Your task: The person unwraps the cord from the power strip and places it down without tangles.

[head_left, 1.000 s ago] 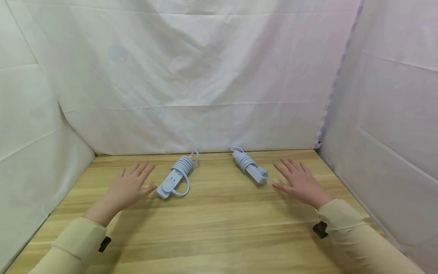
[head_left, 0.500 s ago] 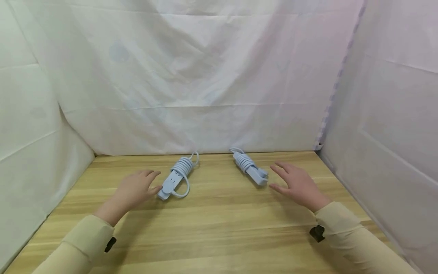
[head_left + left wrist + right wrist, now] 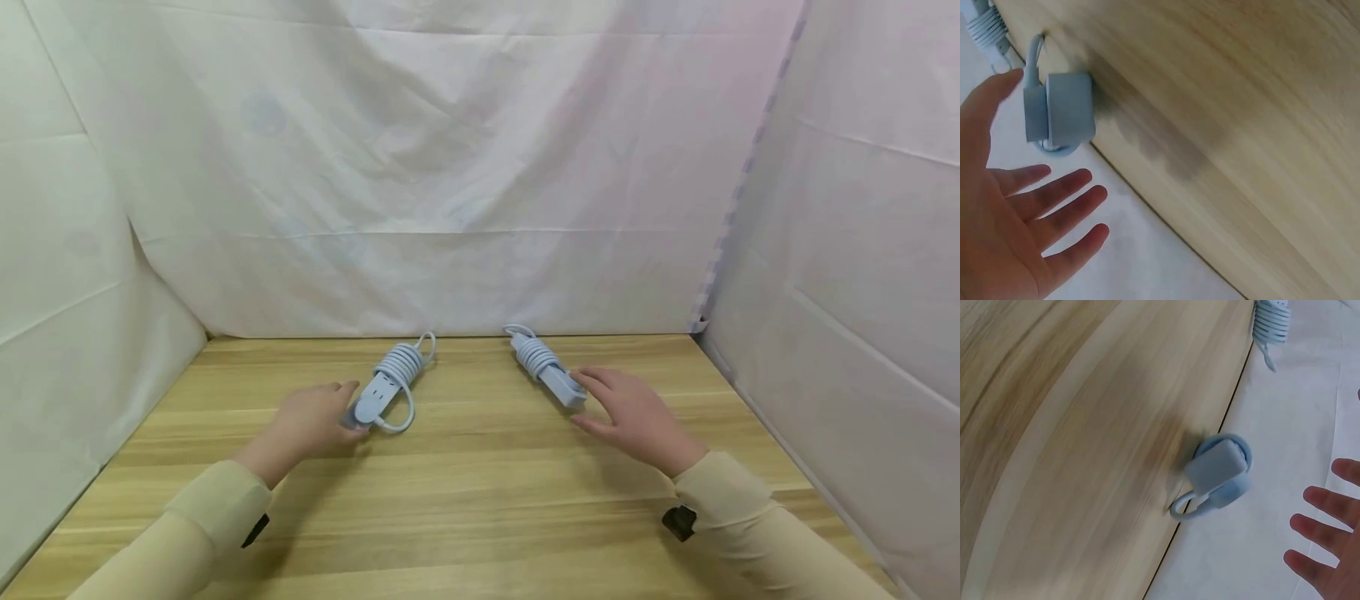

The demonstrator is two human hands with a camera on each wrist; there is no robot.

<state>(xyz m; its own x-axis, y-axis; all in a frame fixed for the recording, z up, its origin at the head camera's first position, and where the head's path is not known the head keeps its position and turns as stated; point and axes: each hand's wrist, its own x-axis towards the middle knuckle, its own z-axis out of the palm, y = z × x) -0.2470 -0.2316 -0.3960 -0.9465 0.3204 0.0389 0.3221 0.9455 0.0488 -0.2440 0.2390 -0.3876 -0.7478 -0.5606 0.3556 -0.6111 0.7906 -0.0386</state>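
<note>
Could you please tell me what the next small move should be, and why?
I would probably ease the left hand closed on the near end of the left power strip: its fingers and thumb stand open about that end, not yet gripping it.

left power strip (image 3: 386,385) and right one (image 3: 550,372) lie slanted, cord-wrapped.

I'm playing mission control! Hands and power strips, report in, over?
Left hand at left strip, right hand at right strip; neither gripped. Both strips on table, cords wound round. Nothing seen in the way.
</note>
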